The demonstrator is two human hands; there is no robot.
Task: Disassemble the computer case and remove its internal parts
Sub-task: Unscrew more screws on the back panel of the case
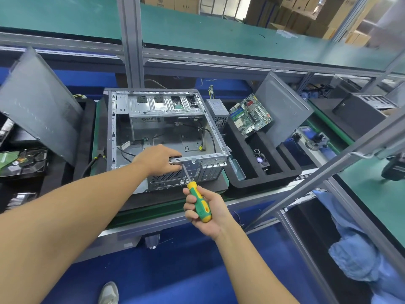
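An open grey computer case (pixel 122 128) lies on its side on the bench, mostly bare inside apart from a few loose cables (pixel 206 137). My left hand (pixel 156 160) grips the case's near top rail, fingers curled over the edge. My right hand (pixel 206 210) holds a green and yellow screwdriver (pixel 198 200). Its shaft points up at the case's rear panel, just below the rail beside my left fingers. A removed motherboard (pixel 249 115) leans in a black foam tray (pixel 263 181) to the right, next to a power supply (pixel 217 111).
Grey side panels lean at the left (pixel 41 106) and right (pixel 282 108). A fan and other parts (pixel 24 161) lie in a tray at far left. Metal frame posts (pixel 131 40) rise behind the case and a diagonal bar (pixel 324 170) crosses at right. Blue cloth (pixel 355 249) hangs lower right.
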